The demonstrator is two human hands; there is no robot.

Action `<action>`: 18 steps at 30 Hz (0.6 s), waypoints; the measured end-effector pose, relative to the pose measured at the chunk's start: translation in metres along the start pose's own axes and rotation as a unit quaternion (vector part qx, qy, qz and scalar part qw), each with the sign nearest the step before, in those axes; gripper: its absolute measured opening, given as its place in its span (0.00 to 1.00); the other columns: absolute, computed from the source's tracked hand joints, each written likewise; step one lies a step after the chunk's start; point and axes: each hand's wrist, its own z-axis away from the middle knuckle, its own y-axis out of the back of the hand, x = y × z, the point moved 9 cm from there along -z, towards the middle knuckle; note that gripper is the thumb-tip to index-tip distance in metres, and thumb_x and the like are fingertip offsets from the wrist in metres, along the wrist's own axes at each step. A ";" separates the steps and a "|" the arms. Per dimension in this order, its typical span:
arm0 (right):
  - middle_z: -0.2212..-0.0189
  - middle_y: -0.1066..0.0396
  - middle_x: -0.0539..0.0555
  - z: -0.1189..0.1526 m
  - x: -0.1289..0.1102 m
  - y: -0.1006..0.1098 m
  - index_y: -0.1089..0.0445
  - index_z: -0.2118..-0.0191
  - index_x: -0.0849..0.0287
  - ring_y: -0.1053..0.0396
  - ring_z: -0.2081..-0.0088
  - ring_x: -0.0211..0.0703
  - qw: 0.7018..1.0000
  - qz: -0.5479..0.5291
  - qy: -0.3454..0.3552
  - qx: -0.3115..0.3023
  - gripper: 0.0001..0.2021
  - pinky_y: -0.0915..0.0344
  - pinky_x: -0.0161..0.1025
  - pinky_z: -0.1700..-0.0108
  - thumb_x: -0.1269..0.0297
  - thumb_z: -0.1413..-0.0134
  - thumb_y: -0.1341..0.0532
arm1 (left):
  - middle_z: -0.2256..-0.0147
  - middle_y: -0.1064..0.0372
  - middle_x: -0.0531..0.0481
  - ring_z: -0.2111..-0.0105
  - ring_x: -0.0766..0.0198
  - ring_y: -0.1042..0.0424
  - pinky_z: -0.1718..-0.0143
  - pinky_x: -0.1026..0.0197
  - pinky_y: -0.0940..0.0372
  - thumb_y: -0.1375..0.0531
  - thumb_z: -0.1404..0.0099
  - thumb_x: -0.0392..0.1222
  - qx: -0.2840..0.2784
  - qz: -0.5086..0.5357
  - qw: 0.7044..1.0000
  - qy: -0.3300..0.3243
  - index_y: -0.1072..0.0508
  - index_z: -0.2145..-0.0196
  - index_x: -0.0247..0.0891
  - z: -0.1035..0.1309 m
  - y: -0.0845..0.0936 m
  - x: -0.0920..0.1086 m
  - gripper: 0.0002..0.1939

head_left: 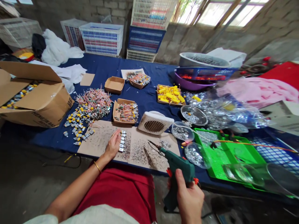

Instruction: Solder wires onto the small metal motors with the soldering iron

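Observation:
My right hand [190,197] is wrapped round the grip of a green soldering gun [179,163]. Its thin tip points left over a speckled cardboard sheet [137,155]. My left hand [113,145] lies with fingers stretched out along a row of several small silver motors [121,141], touching or almost touching their left side. Behind the row, a small cardboard tray [125,111] holds motors with wires attached. A larger heap of wired parts [93,101] lies to the left, with loose yellow-capped motors [79,126] in front of it.
A white vented box [155,123] stands behind the cardboard. At right are bowls of small metal parts [183,132] and a green tray [230,155]. A large cardboard box [51,105] stands at left. Yellow parts [170,94] fill a tray farther back, and crates [102,39] line the wall.

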 end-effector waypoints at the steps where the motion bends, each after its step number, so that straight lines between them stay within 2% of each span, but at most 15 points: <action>1: 0.85 0.29 0.58 0.002 -0.002 -0.001 0.28 0.77 0.64 0.32 0.83 0.46 1.000 -0.002 -0.005 -0.003 0.28 0.35 0.37 0.81 0.37 0.61 0.36 | 0.41 0.38 0.39 0.40 0.57 0.40 0.37 0.50 0.46 0.55 0.29 0.50 -0.010 -0.002 1.000 -0.003 0.35 0.42 0.34 0.002 0.000 -0.001 0.25; 4: 0.86 0.30 0.57 0.005 -0.006 -0.005 0.28 0.79 0.64 0.32 0.83 0.46 1.000 0.001 -0.012 -0.020 0.28 0.35 0.36 0.82 0.37 0.61 0.37 | 0.41 0.38 0.40 0.40 0.57 0.40 0.37 0.51 0.44 0.54 0.29 0.49 -0.029 -0.002 1.000 -0.008 0.35 0.42 0.35 0.007 -0.002 -0.002 0.24; 9: 0.86 0.30 0.57 0.005 -0.012 -0.004 0.28 0.81 0.64 0.33 0.84 0.44 0.999 0.039 0.016 -0.023 0.29 0.37 0.35 0.82 0.36 0.60 0.37 | 0.41 0.38 0.41 0.40 0.57 0.40 0.36 0.51 0.46 0.53 0.29 0.49 -0.035 0.025 0.999 0.002 0.34 0.42 0.36 0.006 -0.003 -0.002 0.23; 15: 0.84 0.28 0.58 0.009 -0.015 -0.007 0.27 0.78 0.65 0.33 0.83 0.44 0.999 0.031 0.018 0.002 0.30 0.37 0.36 0.82 0.35 0.60 0.38 | 0.40 0.41 0.40 0.39 0.59 0.42 0.36 0.52 0.49 0.57 0.28 0.50 0.002 0.103 0.993 0.064 0.36 0.42 0.34 0.004 -0.014 -0.001 0.25; 17: 0.84 0.28 0.58 0.009 -0.014 -0.007 0.27 0.78 0.65 0.32 0.82 0.46 0.999 0.041 0.017 0.002 0.29 0.36 0.37 0.82 0.36 0.60 0.38 | 0.40 0.40 0.40 0.39 0.59 0.42 0.37 0.53 0.47 0.56 0.28 0.49 0.019 0.097 0.993 0.068 0.37 0.42 0.35 0.002 -0.008 0.000 0.24; 18: 0.85 0.29 0.58 0.008 -0.012 -0.005 0.27 0.78 0.64 0.32 0.82 0.47 0.999 0.051 0.018 0.001 0.29 0.36 0.37 0.82 0.36 0.60 0.37 | 0.41 0.39 0.40 0.40 0.58 0.40 0.38 0.53 0.45 0.54 0.29 0.48 0.030 0.081 0.994 0.062 0.36 0.42 0.35 -0.001 0.002 0.000 0.24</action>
